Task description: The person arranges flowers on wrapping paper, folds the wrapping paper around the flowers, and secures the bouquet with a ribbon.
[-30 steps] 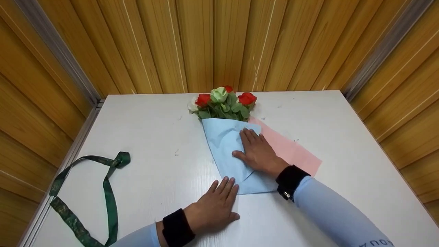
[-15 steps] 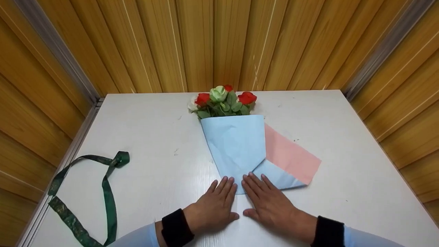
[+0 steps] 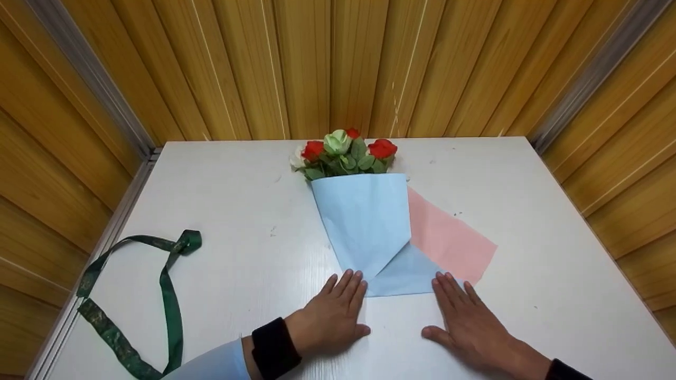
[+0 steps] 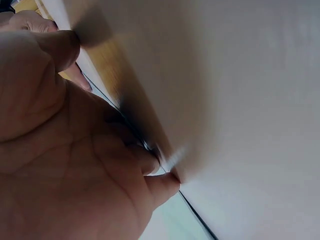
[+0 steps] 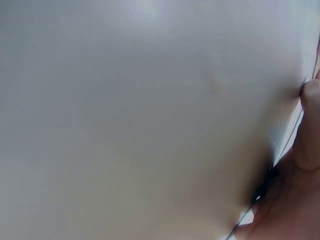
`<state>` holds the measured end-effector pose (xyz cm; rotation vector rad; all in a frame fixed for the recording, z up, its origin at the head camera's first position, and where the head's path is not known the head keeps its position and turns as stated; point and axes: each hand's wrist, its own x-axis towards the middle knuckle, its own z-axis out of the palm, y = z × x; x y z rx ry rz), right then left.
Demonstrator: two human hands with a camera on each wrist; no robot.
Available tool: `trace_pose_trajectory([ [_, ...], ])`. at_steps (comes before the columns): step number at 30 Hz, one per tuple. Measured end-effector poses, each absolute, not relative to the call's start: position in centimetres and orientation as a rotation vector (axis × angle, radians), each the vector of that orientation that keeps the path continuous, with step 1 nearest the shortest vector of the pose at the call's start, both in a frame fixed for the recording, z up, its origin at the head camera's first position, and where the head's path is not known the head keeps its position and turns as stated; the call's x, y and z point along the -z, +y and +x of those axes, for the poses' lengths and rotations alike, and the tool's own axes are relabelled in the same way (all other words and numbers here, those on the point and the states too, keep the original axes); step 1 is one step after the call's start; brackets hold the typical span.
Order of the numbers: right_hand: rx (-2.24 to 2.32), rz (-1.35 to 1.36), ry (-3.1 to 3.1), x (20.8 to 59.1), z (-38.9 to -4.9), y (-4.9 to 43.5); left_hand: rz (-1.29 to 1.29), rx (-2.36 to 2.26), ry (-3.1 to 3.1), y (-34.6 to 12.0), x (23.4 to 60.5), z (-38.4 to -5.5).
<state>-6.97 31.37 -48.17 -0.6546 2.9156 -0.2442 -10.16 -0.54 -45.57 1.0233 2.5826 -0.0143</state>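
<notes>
A bouquet of red, pale green and white roses (image 3: 346, 150) with green leaves lies near the table's far edge. Blue wrapping paper (image 3: 364, 221) is folded over the stems, which are hidden. Pink paper (image 3: 449, 235) sticks out from under it on the right. My left hand (image 3: 335, 316) lies flat, its straight fingertips on the lower left corner of the blue paper. My right hand (image 3: 472, 327) has its straight fingers on the lower right corner of the blue paper, thumb spread on the table. In the left wrist view, the left palm (image 4: 75, 165) hovers just over the tabletop.
On the left of the white table (image 3: 237, 200) a dark green ribbon (image 3: 171, 306) lies in a loose loop. Wood-patterned panels (image 3: 327, 68) stand behind and at both sides. Metal rails (image 3: 100, 79) run along the corners.
The right hand has moved from the middle of the blue paper down to its bottom edge, then right along it to the corner. The left hand has stayed in place.
</notes>
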Motion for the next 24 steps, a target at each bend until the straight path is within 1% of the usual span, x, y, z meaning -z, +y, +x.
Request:
trace_pose_trajectory([
  [4, 0.237, -0.417, 2.928, 47.7, -6.6, 33.1, 1.042, -0.005, 2.583, -0.5, 45.5, -10.2],
  [8, 0.083, -0.372, 2.963, 46.5, -7.2, 32.8, 1.051, 0.031, 2.608, -0.5, 45.3, -10.2],
  [12, -0.049, -0.531, 3.108, 45.0, -9.4, 30.4, 1.118, 0.116, 2.713, 0.0, 45.0, -10.5],
  [15, 0.011, -0.790, 3.204, 44.7, -12.1, 28.1, 1.193, 0.183, 2.822, 0.7, 44.9, -11.1],
  [19, 0.107, -1.087, 3.206, 45.6, -16.2, 25.0, 1.223, 0.246, 2.798, 1.7, 44.9, -11.7],
  [21, 0.135, -1.105, 3.169, 46.1, -18.0, 23.7, 1.216, 0.224, 2.730, 2.0, 44.9, -11.7],
  [24, 0.214, -0.992, 3.073, 47.0, -20.1, 22.4, 1.199, 0.165, 2.655, 2.0, 44.9, -11.7],
])
